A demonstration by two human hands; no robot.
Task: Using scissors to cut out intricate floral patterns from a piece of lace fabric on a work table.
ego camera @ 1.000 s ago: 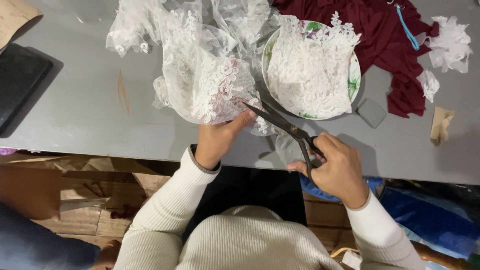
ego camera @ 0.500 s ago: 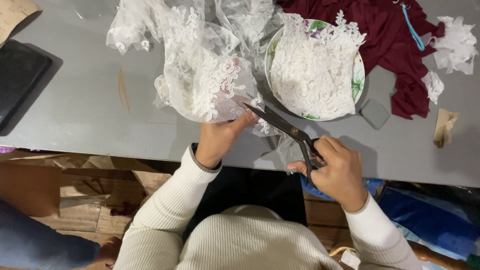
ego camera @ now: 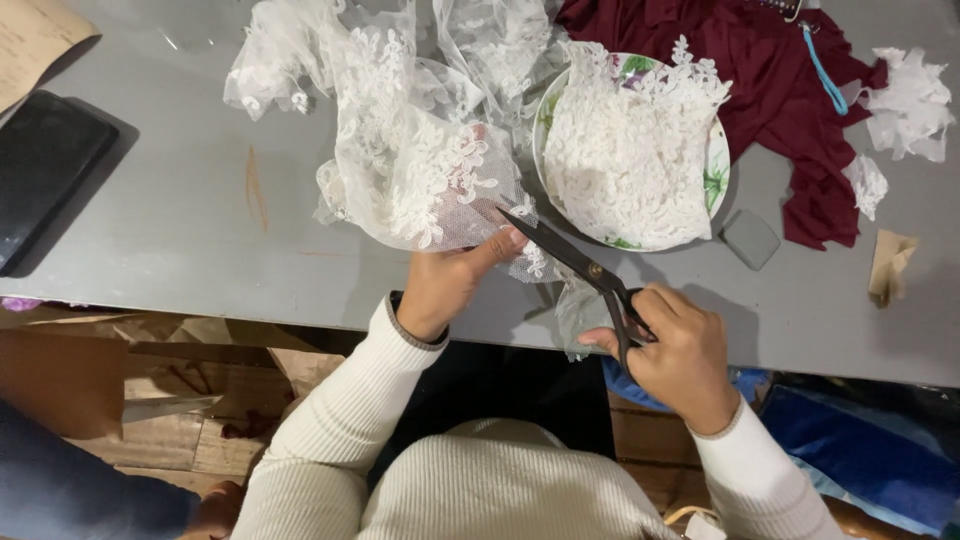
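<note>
**2 hands, 1 pair of shears at the lace**

The left hand pinches the edge of the white lace fabric on the grey table. The right hand grips closed around the black scissors, blades touching the lace. Just beside, a floral plate holds lace trimmings.

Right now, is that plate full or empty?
Full. The plate is heaped with white lace pieces that cover nearly all of it; only its flowered rim shows at the edges.
</note>
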